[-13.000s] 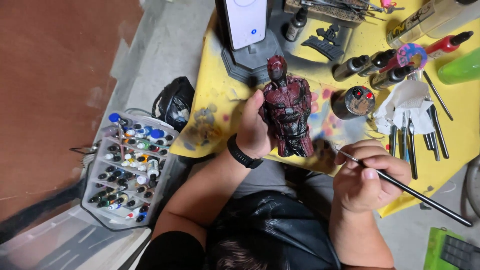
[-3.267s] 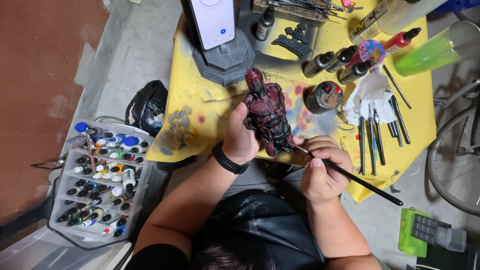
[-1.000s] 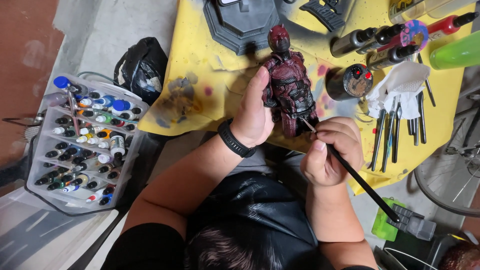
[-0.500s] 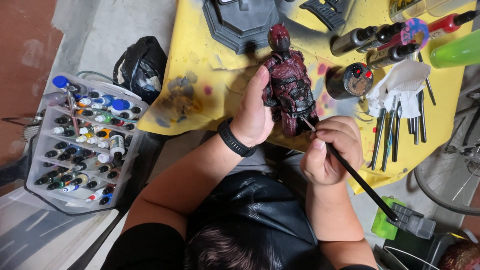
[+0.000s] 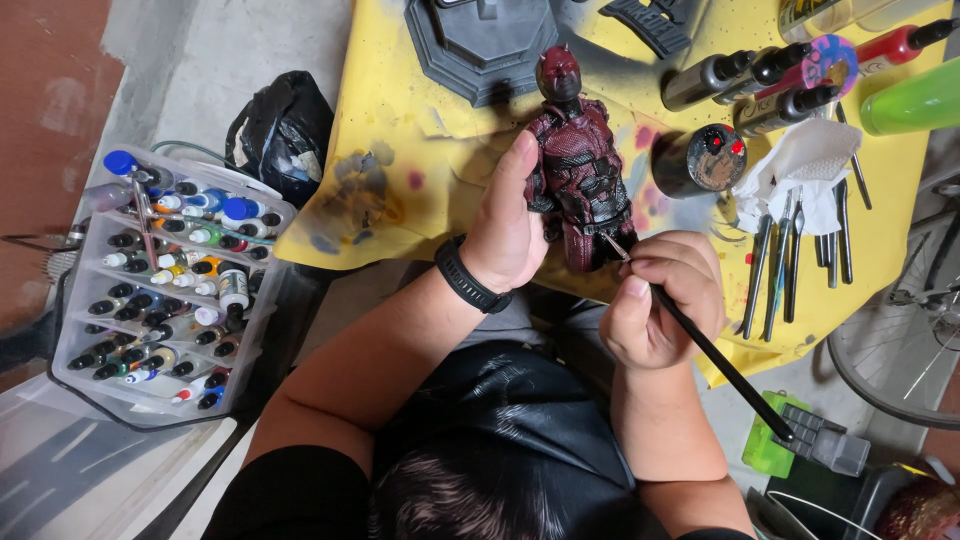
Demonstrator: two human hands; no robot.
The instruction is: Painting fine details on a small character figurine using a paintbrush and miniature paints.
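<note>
My left hand [image 5: 508, 225], with a black band on its wrist, grips a dark red horned figurine [image 5: 575, 160] from its left side and holds it upright over the yellow-covered table [image 5: 400, 110]. My right hand [image 5: 662, 300] pinches a thin black-handled paintbrush [image 5: 715, 350]. The brush tip touches the figurine's lower torso, near the belt. The handle slants down to the right, past my wrist.
A clear tiered rack of several small paint bottles [image 5: 160, 290] stands at the left. A black bag [image 5: 280, 125] lies behind it. On the table sit a grey octagonal base [image 5: 480, 45], a paint-stained jar [image 5: 700, 160], a white rag [image 5: 800, 170], several brushes and tools [image 5: 790, 260] and a green bottle [image 5: 915, 95].
Over the last second almost nothing moved; the brush tip stays at the figurine's waist. Compared with several seconds ago, the view has shifted so the table sits higher in frame.
</note>
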